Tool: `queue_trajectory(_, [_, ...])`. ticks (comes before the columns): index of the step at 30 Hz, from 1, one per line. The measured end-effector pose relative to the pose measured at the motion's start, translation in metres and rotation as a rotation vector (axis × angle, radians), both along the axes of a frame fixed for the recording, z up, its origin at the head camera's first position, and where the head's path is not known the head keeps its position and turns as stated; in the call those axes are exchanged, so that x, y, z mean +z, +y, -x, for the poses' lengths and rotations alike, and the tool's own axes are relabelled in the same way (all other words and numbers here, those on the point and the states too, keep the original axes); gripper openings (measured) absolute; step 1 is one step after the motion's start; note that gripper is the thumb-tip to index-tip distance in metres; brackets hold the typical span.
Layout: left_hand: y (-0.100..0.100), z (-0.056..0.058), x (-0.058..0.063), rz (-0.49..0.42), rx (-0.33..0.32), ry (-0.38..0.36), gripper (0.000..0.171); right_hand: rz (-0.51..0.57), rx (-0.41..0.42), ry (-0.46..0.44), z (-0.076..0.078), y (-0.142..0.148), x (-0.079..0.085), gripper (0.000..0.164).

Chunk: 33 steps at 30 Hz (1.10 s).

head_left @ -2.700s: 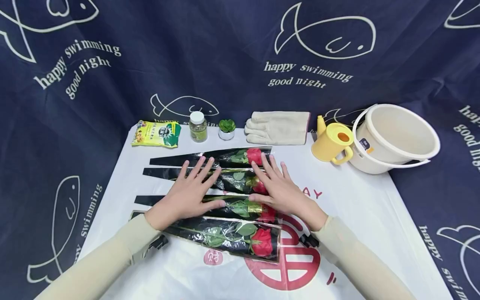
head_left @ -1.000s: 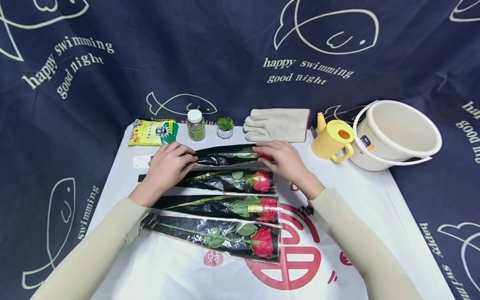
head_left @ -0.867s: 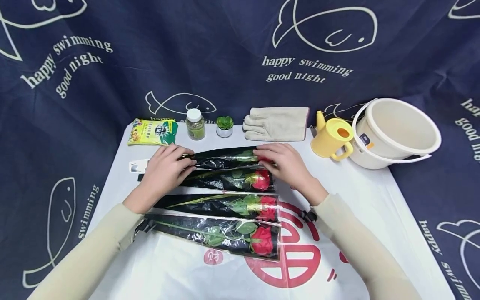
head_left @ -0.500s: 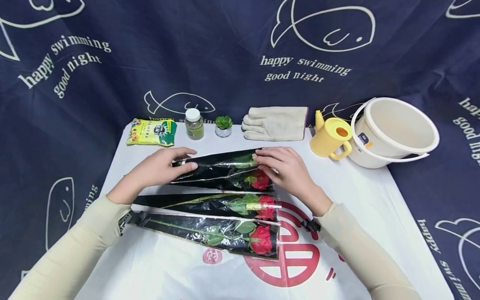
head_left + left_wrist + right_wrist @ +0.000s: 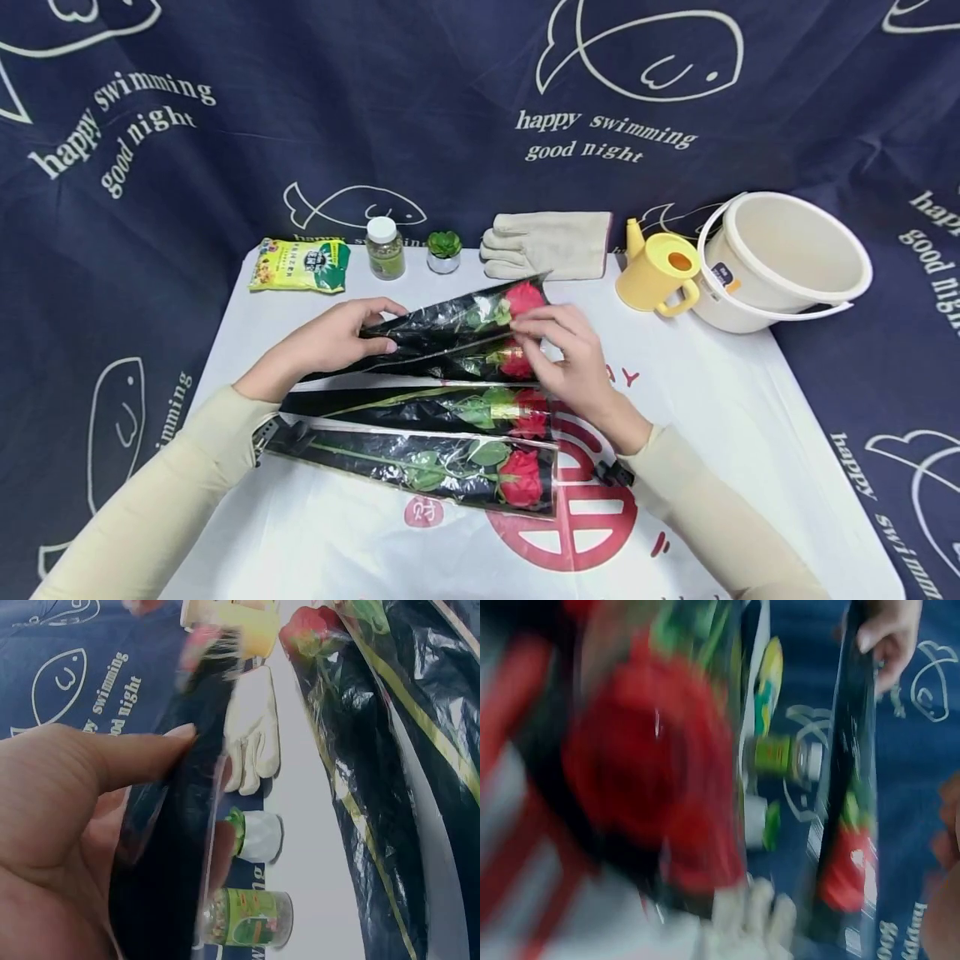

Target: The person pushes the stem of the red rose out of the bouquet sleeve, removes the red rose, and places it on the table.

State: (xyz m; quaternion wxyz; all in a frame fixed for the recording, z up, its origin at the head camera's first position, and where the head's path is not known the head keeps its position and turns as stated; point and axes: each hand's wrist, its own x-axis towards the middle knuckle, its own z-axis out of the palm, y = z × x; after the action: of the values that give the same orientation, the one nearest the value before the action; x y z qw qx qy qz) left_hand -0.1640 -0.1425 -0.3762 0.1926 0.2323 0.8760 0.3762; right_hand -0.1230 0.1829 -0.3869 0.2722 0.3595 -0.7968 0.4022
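Note:
My left hand [image 5: 326, 337] grips the black-and-clear sleeve of a wrapped red rose [image 5: 480, 310], thumb on the near side. In the left wrist view the sleeve [image 5: 169, 847] is pinched between thumb and fingers, raised off the table. At the bloom end, my right hand [image 5: 573, 358] has loosely bent fingers that overlap the sleeve in the head view. The right wrist view, blurred, shows its fingers [image 5: 946, 825] apart from the raised bloom [image 5: 846, 870]. Below lie further wrapped roses: one [image 5: 516, 360] partly covered by the held one, then another [image 5: 529, 412], and the nearest [image 5: 521, 479].
Along the back edge stand a yellow-green packet [image 5: 298, 265], a white-capped jar [image 5: 386, 250], a small potted succulent [image 5: 444, 252] and a pale work glove [image 5: 551, 244]. A yellow watering can [image 5: 656, 271] and a cream bucket [image 5: 780, 267] occupy the back right of the white-covered table [image 5: 720, 417].
Both hands went from lying spread over the roses to the farthest one. My left hand took its sleeve; the bloom end has swung up and back, and the right fingers have come off it.

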Motion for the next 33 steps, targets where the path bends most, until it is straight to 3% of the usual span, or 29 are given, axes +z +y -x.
queue_trajectory(2, [-0.002,0.003,-0.002,-0.029,0.035,0.016,0.044,0.116,0.048,-0.311,-0.009,-0.009,0.000,0.020])
queue_trajectory(5, [-0.003,0.005,-0.002,-0.093,0.084,0.026,0.043,0.315,0.033,-0.825,-0.007,-0.016,-0.014,0.028])
queue_trajectory(7, [-0.002,0.004,0.001,-0.133,0.086,0.026,0.042,0.494,0.028,-1.055,0.001,-0.019,-0.023,0.038])
queue_trajectory(8, [-0.001,0.003,0.002,-0.145,0.072,0.031,0.042,0.592,0.034,-1.114,0.006,-0.019,-0.026,0.043])
queue_trajectory(10, [0.002,0.000,0.005,-0.155,0.031,0.041,0.041,0.784,0.052,-1.165,0.011,-0.022,-0.028,0.045])
queue_trajectory(12, [0.006,-0.002,0.007,-0.146,-0.014,0.062,0.041,0.919,0.043,-1.158,0.014,-0.026,-0.024,0.043])
queue_trajectory(16, [0.009,-0.006,0.005,-0.094,-0.038,0.077,0.047,1.059,-0.019,-1.084,0.017,-0.032,-0.021,0.037])
queue_trajectory(23, [0.011,-0.011,-0.007,-0.088,-0.072,0.058,0.022,1.070,-0.068,-1.040,0.015,-0.033,-0.025,0.033])
queue_trajectory(27, [0.015,-0.013,-0.009,-0.127,-0.047,0.091,0.028,1.062,-0.073,-1.049,0.011,-0.037,-0.028,0.034])
queue_trajectory(33, [0.023,-0.015,-0.008,-0.175,-0.001,0.064,0.005,1.039,-0.057,-1.052,0.007,-0.044,-0.031,0.030])
